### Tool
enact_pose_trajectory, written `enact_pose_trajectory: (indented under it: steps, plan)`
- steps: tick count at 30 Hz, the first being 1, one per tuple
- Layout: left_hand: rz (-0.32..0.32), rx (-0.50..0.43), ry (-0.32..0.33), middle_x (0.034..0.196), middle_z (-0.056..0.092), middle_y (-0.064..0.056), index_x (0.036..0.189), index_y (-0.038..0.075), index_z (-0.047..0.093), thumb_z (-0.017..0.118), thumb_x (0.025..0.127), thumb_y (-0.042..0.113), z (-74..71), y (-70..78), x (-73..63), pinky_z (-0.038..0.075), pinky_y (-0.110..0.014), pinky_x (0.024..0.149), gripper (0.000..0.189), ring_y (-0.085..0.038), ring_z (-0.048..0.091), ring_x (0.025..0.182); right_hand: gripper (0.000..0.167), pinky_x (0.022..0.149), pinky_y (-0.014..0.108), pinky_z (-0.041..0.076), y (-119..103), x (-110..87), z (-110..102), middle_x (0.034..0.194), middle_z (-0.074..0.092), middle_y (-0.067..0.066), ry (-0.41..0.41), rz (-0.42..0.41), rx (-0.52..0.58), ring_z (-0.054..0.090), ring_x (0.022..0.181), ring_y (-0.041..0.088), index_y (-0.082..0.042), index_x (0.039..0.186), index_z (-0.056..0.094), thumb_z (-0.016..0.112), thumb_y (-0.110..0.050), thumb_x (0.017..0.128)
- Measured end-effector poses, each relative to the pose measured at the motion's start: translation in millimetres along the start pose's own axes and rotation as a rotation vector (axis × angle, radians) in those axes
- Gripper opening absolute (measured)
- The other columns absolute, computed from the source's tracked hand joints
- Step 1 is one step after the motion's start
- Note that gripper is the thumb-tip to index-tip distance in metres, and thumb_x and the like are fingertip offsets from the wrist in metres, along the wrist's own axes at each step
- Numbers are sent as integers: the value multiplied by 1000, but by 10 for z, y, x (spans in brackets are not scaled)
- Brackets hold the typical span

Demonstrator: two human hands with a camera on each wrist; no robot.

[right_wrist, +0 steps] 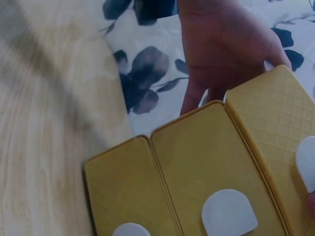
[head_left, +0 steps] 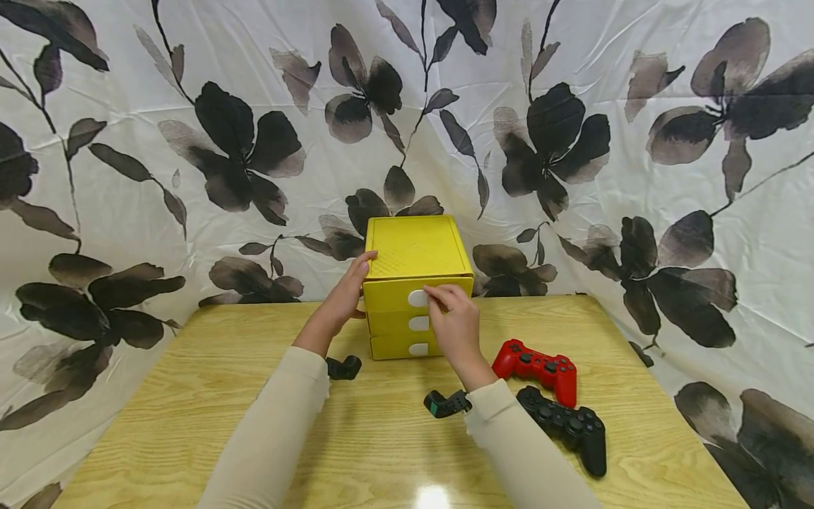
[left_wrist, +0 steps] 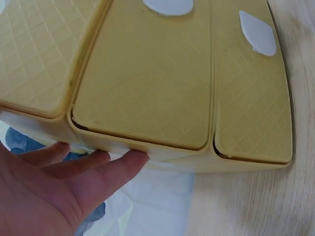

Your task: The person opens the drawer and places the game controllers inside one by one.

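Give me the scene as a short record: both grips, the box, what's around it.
Box: yellow, three stacked front panels
White tabs: one on each panel
Left grip: bare hand, touching the box's left side
Right grip: bare hand, pinching the top white tab at its right edge
Red controller: on the table, right of the box
Black controller: nearer the camera than the red one
Backdrop: floral cloth

A yellow, boxy three-drawer unit (head_left: 413, 244) stands on the light wood-grain counter (head_left: 242, 367). The left hand (head_left: 342, 297) rests at its nine o'clock side; the right hand (head_left: 455, 326) pinches the topmost rounded white tab (head_left: 416, 298). A red game controller (head_left: 537, 367) lies at four o'clock, a black game controller (head_left: 566, 424) at five o'clock from that.
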State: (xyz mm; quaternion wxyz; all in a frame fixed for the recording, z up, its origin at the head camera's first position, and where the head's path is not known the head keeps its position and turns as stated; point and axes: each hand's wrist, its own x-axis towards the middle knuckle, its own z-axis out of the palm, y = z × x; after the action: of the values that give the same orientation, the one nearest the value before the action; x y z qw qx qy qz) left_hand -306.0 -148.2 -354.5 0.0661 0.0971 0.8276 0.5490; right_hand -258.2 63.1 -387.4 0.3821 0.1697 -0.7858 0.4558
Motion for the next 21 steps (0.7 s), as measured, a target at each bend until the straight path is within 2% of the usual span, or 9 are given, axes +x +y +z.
enact_pose_trajectory:
  steps: [21]
  plan:
    - [0,2,1,164,4,-4,153,42,12,15,100,63,15,37,-30,41,-72,93,57,-50,25,142,15,72,30,60,60,73,38,93,69,11,-3,-6,-11,69,80,22,-4,98,77,69,0,87]
